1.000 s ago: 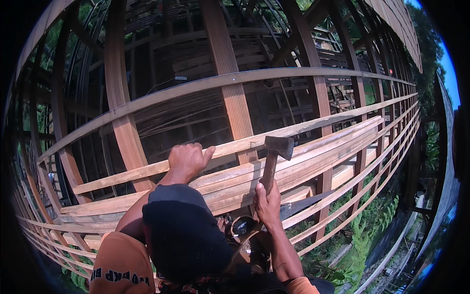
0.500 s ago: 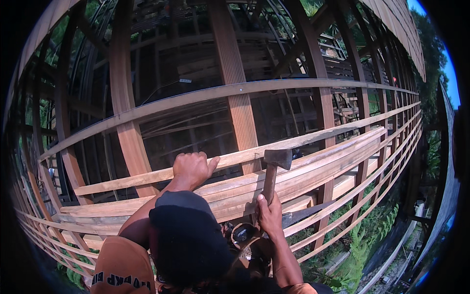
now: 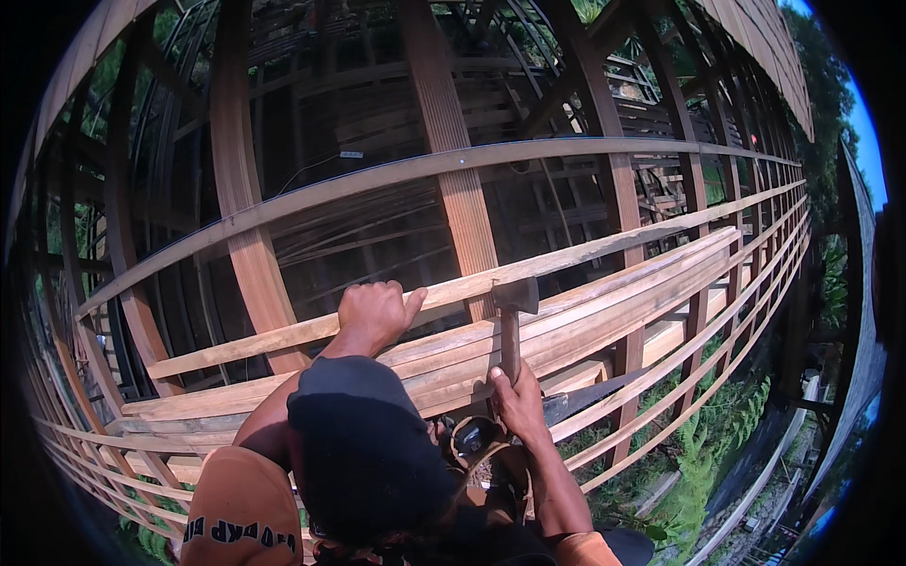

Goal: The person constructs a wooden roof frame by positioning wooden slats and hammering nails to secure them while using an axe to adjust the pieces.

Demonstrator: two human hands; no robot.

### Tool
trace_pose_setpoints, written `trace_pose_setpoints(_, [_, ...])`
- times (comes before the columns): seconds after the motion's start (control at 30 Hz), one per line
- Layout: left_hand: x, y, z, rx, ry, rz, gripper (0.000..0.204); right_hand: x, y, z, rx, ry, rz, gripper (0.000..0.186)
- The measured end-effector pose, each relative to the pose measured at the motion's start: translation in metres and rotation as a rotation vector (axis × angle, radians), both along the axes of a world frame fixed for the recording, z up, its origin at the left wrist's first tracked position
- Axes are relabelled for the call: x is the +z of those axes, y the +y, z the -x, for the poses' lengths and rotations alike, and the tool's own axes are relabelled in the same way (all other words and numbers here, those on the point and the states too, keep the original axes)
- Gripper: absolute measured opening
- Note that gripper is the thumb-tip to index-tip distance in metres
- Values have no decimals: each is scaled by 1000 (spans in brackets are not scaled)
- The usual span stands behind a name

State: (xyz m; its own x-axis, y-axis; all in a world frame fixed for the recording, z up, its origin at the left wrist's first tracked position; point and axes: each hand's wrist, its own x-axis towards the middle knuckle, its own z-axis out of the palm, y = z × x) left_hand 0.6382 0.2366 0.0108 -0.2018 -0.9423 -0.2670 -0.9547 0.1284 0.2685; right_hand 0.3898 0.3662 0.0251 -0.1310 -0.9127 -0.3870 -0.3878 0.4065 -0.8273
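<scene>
My left hand [image 3: 374, 316] is wrapped over a long wooden batten [image 3: 255, 342], its thumb sticking out along the wood. In my right hand [image 3: 519, 401] is the wooden handle of a hatchet [image 3: 515, 296] with a dark, worn metal head. One end of that head meets or nearly meets the batten, right where the batten crosses a reddish upright post [image 3: 460, 212]. Any nail at that spot is too small to make out. Just on the near side lies a stack of planks [image 3: 585, 325], partly hidden by my dark cap.
A handsaw blade [image 3: 590, 394] lies right of my right hand. A higher batten [image 3: 377, 176] crosses the posts, and several lower battens [image 3: 679, 377] curve rightward. An open pouch [image 3: 481, 443] hangs at my waist. Ferns [image 3: 698, 462] grow below; dark framing stands beyond.
The hatchet head has moved left and slightly up, from beside the batten to against it or nearly so. My left hand keeps its hold; the view has shifted slightly.
</scene>
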Motion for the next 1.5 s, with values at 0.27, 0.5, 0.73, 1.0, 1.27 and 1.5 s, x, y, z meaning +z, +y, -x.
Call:
trace_pose_setpoints(0.27, [8,-2,-7,39,47,-15,67,197,-62,30,-255,-380,1188,47])
trace_pose_setpoints(0.5, [7,-3,4,6,56,0,68,12,-6,-8,51,-48,-16,20])
trace_pose_setpoints(0.73, [6,3,-7,39,36,32,66,153,-34,20,-371,-470,589,35])
trace_pose_setpoints(1.0, [6,2,-2,29,55,78,64,72,-22,-25,-378,-439,901,26])
trace_pose_setpoints(1.27, [0,7,-11,25,101,204,59,146,-45,5,-218,-527,427,39])
trace_pose_setpoints(1.5, [2,8,-7,-4,108,173,59,178,-55,12,-287,-364,1494,42])
